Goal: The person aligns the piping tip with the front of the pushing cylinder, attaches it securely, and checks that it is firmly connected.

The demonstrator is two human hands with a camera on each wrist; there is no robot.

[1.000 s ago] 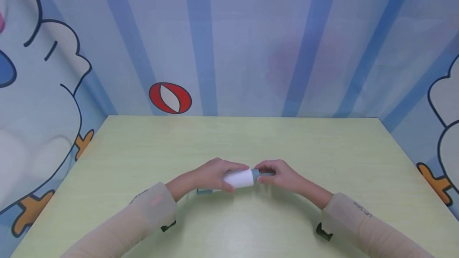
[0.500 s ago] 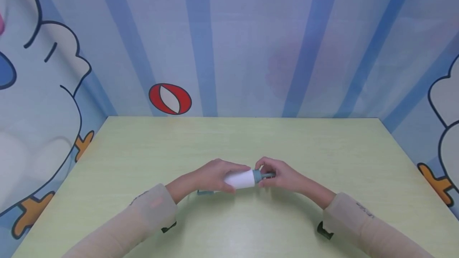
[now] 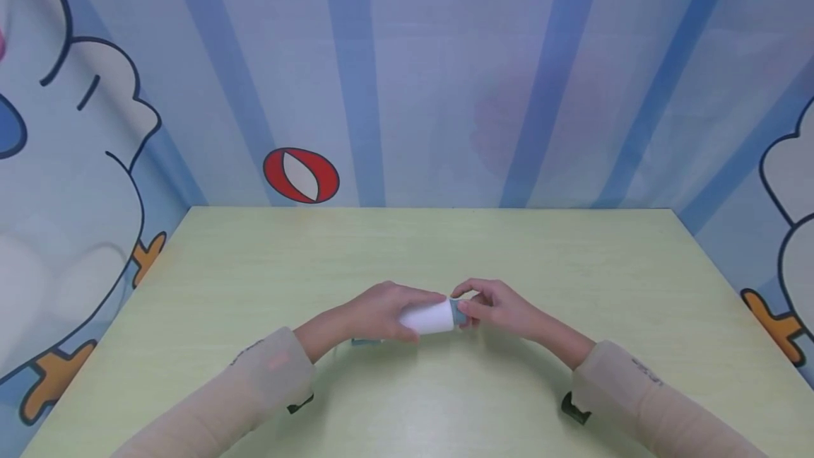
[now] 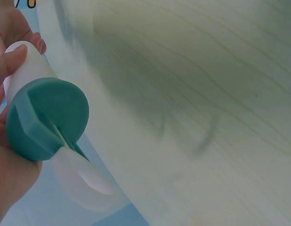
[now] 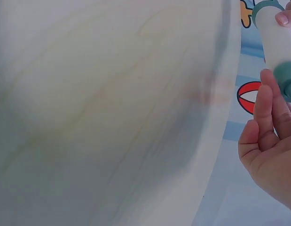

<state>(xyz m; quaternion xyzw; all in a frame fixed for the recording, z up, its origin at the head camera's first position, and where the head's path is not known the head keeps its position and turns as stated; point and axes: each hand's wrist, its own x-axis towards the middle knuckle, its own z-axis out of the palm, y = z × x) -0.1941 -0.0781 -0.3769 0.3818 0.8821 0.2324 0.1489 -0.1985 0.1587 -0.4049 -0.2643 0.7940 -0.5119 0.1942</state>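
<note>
A white cylinder (image 3: 427,318) with teal ends lies sideways between my hands, above the table. My left hand (image 3: 381,311) grips it around the body. In the left wrist view its left end shows as a ridged teal disc (image 4: 74,107) with a white spoon-like flap (image 4: 84,181) sticking out. On the right end sits a teal collar (image 5: 285,74) with a thinner teal stem running from it, as the right wrist view shows. My right hand (image 3: 502,308) pinches at this end, thumb and fingers around the teal part, largely covering the stem in the head view.
The pale yellow-green table (image 3: 420,246) extends around both hands. Behind it stands a blue striped backdrop (image 3: 432,76) with a printed red and white ball (image 3: 302,175). Cartoon-printed panels (image 3: 63,196) line the sides.
My right thumb and fingers have shifted from the stem closer to the teal collar, with the fingers loosening in between. My left hand and the cylinder stay nearly in place.
</note>
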